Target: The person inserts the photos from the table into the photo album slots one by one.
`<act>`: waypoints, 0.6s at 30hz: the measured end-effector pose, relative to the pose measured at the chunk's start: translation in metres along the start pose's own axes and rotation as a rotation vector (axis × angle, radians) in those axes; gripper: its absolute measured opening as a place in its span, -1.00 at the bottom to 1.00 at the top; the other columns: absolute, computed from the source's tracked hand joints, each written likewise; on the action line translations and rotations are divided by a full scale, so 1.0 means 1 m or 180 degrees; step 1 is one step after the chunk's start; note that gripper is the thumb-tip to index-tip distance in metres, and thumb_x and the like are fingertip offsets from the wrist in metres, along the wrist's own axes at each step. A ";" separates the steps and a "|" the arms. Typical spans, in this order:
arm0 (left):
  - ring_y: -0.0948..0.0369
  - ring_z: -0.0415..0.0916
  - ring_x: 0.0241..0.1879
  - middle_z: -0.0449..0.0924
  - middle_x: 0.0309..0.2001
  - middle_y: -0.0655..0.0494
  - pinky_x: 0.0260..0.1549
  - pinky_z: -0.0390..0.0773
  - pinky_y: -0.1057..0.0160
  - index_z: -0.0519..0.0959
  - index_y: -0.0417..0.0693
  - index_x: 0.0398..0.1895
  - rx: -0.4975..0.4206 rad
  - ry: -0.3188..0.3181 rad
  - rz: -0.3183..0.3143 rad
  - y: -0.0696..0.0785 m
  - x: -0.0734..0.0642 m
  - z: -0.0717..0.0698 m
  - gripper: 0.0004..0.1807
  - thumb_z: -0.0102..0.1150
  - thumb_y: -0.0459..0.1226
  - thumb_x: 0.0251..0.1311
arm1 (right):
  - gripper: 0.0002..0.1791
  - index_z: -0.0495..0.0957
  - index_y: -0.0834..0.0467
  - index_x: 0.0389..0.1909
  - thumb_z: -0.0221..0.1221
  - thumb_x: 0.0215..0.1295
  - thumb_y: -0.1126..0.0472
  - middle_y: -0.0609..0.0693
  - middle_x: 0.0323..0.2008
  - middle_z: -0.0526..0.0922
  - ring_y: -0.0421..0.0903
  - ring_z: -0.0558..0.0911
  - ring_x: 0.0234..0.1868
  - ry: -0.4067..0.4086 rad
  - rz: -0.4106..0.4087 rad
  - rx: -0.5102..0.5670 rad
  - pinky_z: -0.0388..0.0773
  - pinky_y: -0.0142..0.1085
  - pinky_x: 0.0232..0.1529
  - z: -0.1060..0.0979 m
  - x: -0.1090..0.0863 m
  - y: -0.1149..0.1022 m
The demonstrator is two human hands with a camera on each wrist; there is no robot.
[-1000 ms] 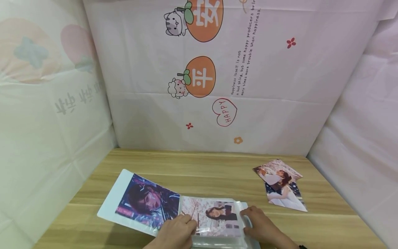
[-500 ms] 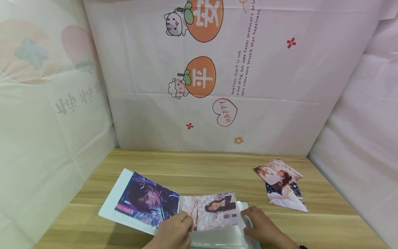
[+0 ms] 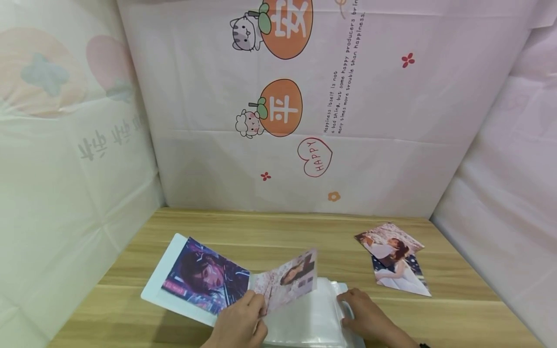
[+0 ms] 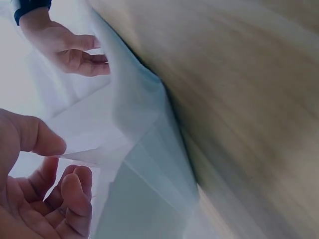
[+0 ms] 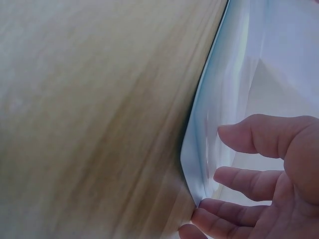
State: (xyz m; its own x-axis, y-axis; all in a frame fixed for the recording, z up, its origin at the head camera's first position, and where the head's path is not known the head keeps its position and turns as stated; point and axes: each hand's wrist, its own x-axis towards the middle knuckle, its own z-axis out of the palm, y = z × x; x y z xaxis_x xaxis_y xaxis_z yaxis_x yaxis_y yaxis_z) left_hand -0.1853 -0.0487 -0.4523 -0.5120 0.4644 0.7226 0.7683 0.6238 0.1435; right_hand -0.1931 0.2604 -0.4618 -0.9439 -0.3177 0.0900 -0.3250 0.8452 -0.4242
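One open photo album with a pale blue-white cover [image 3: 153, 289] lies between the grips. Left hand [image 3: 239, 316] pinches one clear plastic page with a pink blossom print [image 3: 288, 285]. Right hand [image 3: 366, 314], thumb and forefinger apart, touches the album's edge. One purple-blue neon portrait print [image 3: 203, 276] sits left of the pinch; two loose glossy photo prints [image 3: 402, 279] lie beyond the right hand. Since half a second ago, the page's free end has risen.

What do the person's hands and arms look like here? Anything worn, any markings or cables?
Left hand and right hand: both bare, no gloves or rings visible. The right wrist has a dark band, maybe a strap or cuff. No markings or cables show. The left forearm is cut off by the frame, so any sleeve there can't be told.
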 end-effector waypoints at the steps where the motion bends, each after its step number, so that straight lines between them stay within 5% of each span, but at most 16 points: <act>1: 0.49 0.04 -0.66 0.18 -0.54 0.34 -0.80 0.10 0.57 0.32 0.02 -0.58 -0.0062 0.0010 -0.0038 0.001 0.001 -0.001 -0.68 0.20 -0.41 -0.48 | -0.57 0.53 0.27 -0.18 0.39 -0.15 0.30 0.13 -0.21 0.50 0.13 0.47 -0.17 -0.0014 0.0026 0.0006 0.43 0.05 -0.14 0.000 0.000 0.000; 6: 0.51 0.05 -0.65 0.24 -0.50 0.32 -0.81 0.11 0.58 0.33 0.00 -0.54 -0.0310 0.0022 -0.0181 0.004 0.004 -0.005 -0.69 0.20 -0.44 -0.41 | -0.57 0.53 0.27 -0.17 0.39 -0.14 0.30 0.15 -0.19 0.50 0.15 0.47 -0.14 -0.0067 0.0109 0.0046 0.42 0.09 -0.12 0.000 0.001 -0.001; 18: 0.49 0.13 -0.63 0.28 -0.51 0.29 -0.76 0.19 0.56 0.34 -0.05 -0.47 -0.0323 0.0050 -0.0272 0.005 0.005 -0.009 -0.67 0.18 -0.45 -0.41 | -0.57 0.53 0.27 -0.16 0.39 -0.13 0.30 0.15 -0.18 0.50 0.16 0.47 -0.13 -0.0042 0.0069 0.0036 0.42 0.09 -0.10 -0.001 0.000 -0.001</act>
State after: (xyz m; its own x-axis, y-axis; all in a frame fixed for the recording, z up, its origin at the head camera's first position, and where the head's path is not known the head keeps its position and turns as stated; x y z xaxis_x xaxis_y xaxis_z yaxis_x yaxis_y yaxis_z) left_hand -0.1806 -0.0483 -0.4417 -0.5717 0.4019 0.7153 0.7575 0.5935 0.2720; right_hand -0.1930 0.2599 -0.4609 -0.9498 -0.3052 0.0688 -0.3038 0.8471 -0.4361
